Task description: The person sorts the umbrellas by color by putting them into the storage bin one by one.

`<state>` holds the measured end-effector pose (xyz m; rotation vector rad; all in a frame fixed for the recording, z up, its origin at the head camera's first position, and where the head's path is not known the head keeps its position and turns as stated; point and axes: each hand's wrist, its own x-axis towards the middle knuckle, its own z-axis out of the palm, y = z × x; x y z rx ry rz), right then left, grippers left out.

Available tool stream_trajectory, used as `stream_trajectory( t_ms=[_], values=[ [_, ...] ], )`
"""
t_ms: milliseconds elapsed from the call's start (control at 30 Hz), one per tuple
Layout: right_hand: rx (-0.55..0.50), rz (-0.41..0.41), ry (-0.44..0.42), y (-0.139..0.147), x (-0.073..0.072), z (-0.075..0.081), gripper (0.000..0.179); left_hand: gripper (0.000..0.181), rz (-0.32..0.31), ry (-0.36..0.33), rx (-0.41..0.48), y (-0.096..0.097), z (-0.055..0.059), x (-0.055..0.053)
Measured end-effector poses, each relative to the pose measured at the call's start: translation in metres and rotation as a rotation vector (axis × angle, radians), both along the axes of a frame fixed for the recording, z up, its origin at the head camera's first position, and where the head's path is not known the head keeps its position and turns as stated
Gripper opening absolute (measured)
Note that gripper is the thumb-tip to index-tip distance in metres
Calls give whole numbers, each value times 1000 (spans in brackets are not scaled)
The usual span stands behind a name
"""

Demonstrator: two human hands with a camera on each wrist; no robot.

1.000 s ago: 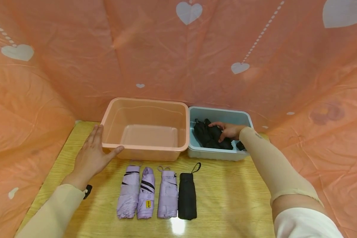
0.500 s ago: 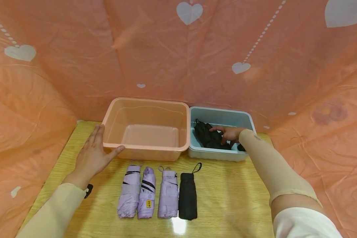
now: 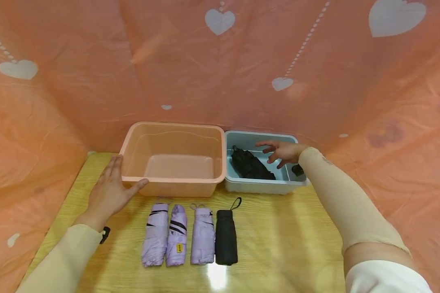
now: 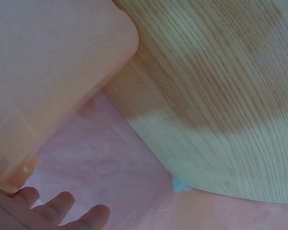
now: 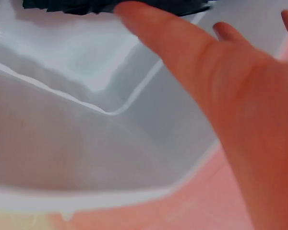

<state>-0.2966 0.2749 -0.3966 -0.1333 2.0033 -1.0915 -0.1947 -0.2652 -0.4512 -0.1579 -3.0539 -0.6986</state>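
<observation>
A black folded umbrella (image 3: 252, 165) lies slantwise in the left part of the light blue bin (image 3: 264, 187); whether a second one lies against it I cannot tell. Over that bin hangs my right hand (image 3: 283, 153), its fingers spread and holding nothing. In the right wrist view, part of a black umbrella (image 5: 72, 5) shows beyond the thumb. At the left front corner of the peach bin (image 3: 172, 180), my left hand (image 3: 108, 189) touches the rim with straight fingers. In the left wrist view, only fingertips (image 4: 57, 206) show beside the bin's wall.
Side by side on the wooden table (image 3: 278, 244), in front of the bins, lie three lilac folded umbrellas (image 3: 203, 238) and one black folded umbrella (image 3: 226, 240) with a wrist loop. An orange cloth (image 3: 190, 73) with pale hearts hangs behind the bins and round the sides.
My right hand has let go of the dark umbrella in the blue bin and lifted off it, fingers spreading. The left hand stays at the peach bin. The head view has shifted slightly.
</observation>
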Motion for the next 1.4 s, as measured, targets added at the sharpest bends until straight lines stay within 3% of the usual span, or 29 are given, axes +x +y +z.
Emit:
stream_trajectory(
  t_ms=[300, 533, 667, 900, 1400],
  values=[
    [-212, -29, 183, 12, 35, 42, 78, 114, -1, 4, 2, 2, -4, -15],
    [-305, 30, 308, 2, 86, 48, 78, 115, 2, -1, -2, 3, -4, -24],
    [-386, 69, 333, -11, 114, 35, 76, 114, 2, -10, -10, 2, -3, -27],
    [-475, 76, 321, -32, 151, -5, 73, 114, 6, -11, -2, -1, -4, -29],
    [-465, -128, 309, -73, 187, -84, 78, 113, 5, -1, 24, -1, -6, -29]
  ],
)
